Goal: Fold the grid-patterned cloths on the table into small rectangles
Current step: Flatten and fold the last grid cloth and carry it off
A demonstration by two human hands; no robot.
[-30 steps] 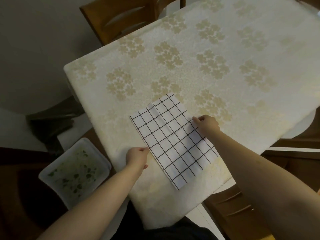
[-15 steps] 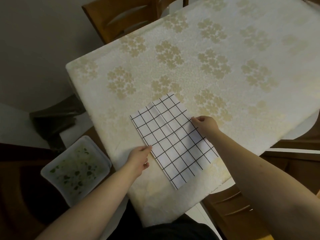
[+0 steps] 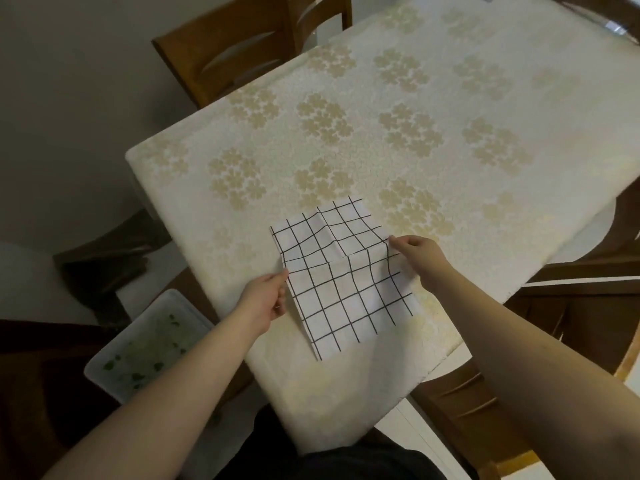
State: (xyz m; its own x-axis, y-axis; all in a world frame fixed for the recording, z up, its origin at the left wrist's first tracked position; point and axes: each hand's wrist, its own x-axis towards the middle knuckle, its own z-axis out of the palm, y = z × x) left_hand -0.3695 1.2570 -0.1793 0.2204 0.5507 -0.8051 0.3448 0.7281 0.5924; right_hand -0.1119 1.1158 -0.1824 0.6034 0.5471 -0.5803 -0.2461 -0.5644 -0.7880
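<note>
Landmark: the grid-patterned cloth (image 3: pixel 341 271), lying at the near corner of the desk (image 3: pixel 398 109), which carries a cream covering with gold flowers.

Left of the cloth, below the desk edge: a translucent tub (image 3: pixel 145 344) holding green scraps, on the floor or a low surface; which one cannot be told.

At the cloth's left edge: the left hand (image 3: pixel 265 299) pinches the edge, thumb and fingers closed on the fabric.

The cloth itself: only one is in view. It is raised across its middle between the two hands; the far part lies flat with a lengthwise crease, the near part hangs toward the desk edge.

At the cloth's right edge: the right hand (image 3: pixel 420 252) pinches the edge likewise.

Beyond the cloth, at the desk's far left: a wooden chair (image 3: pixel 242 46).

Assessment: a fold is under way, not finished. The crease suggests one fold may be made. Judged outstanding: closing this fold, flattening it, possibly folding smaller.
</note>
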